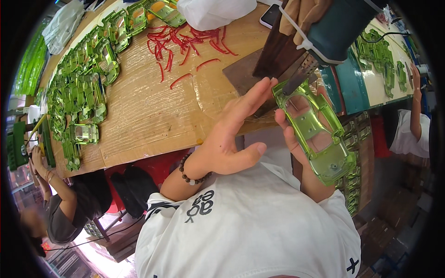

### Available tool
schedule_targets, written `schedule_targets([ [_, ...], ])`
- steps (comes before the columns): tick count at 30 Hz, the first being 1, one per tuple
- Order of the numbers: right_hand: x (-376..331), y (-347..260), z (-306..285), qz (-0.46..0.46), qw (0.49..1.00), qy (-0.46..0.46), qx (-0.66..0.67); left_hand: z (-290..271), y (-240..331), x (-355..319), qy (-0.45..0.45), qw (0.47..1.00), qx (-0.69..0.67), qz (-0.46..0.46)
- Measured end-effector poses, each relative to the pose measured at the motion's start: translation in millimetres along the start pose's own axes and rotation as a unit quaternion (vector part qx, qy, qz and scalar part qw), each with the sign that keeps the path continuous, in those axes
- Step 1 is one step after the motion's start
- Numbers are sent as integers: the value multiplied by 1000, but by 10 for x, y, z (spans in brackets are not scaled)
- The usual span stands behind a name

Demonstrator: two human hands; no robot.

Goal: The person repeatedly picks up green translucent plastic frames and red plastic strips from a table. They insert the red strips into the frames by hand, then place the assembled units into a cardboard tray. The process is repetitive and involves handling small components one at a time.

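Observation:
A translucent green toy car body shell (313, 125), with open window holes, is tilted in front of my chest. My right hand (292, 136) grips it from beneath and along its side, thumb and fingers partly hidden behind the plastic. Against the shell's far end sits the perforated metal nozzle of a hot-air gun (334, 34), which is strapped to a brown stand; whether they touch I cannot tell. Just left of that end, my left hand (232, 134) is open, fingers stretched out and thumb apart. Its fingertips are close to the shell's far corner, and nothing is in it.
Many similar green shells (76, 92) line the table's left side. Thin red strips (178, 41) lie mid-table near a white plastic bag (215, 11) and a phone (270, 17). More shells (357, 176) are stacked below right. Co-workers sit left and right.

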State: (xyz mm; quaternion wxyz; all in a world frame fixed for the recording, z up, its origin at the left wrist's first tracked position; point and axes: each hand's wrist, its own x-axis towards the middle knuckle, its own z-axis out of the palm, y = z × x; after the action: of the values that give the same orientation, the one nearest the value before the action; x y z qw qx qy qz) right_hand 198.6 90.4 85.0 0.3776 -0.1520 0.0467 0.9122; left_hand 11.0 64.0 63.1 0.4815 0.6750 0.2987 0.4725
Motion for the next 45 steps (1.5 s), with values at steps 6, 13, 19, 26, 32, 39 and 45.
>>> schedule_targets([
  [6,62,-88,-267,80,965,-239,70,-8,-16,14,-9,1000,-2,10],
  [13,56,-114,-235,92,964,-237,73,-1,-33,18,-10,1000,-8,12],
  [19,45,-104,-233,95,963,-238,78,10,-43,9,-10,1000,10,19],
  [26,0,-98,-210,85,967,-225,87,11,-24,15,-25,999,23,22],
  [32,4,7,-38,49,996,-19,78,60,-35,-82,0,995,-92,-37],
  [39,-463,79,-314,-66,997,-34,20,-78,-145,-176,234,937,-246,82],
  [45,-1461,-249,-1480,-284,954,91,-7,-153,-192,-202,214,933,-278,77],
])
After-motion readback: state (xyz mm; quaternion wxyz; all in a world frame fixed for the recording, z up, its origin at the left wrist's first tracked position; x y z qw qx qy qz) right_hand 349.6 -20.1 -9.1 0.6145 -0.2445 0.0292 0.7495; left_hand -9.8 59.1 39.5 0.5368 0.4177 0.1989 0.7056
